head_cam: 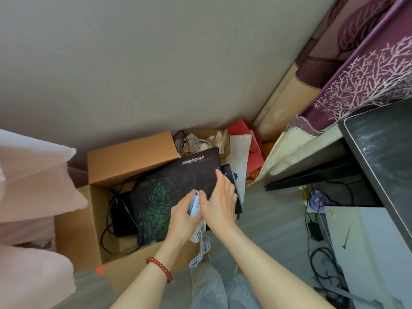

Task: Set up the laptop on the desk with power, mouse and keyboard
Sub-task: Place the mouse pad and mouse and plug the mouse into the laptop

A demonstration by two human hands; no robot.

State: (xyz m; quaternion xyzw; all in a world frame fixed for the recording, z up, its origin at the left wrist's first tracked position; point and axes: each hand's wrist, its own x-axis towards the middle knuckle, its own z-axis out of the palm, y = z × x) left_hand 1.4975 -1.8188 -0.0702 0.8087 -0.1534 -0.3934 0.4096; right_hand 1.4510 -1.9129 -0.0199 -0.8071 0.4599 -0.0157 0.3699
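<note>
A dark mouse pad [178, 184] with a green pattern lies tilted over an open cardboard box [75, 230] on the floor. Under its right edge shows the edge of a dark flat thing [234, 184], perhaps the laptop. My left hand [182, 217] holds a white mouse [194, 204] whose braided cable [201, 250] hangs down. My right hand [220, 201] lies on the pad's right edge with fingers straight, its thumb by the mouse. Black cables and a black flat item [122, 215] lie in the box. The dark desk [383, 157] stands at the right.
A smaller open box [225, 150] with coiled white cables sits behind, beside red and white paper bags [245, 139]. Purple patterned curtains [356, 85] hang at right. Under the desk are cables, a black adapter [315, 230] and a white cabinet [367, 253]. Pink bedding [29, 197] is at left.
</note>
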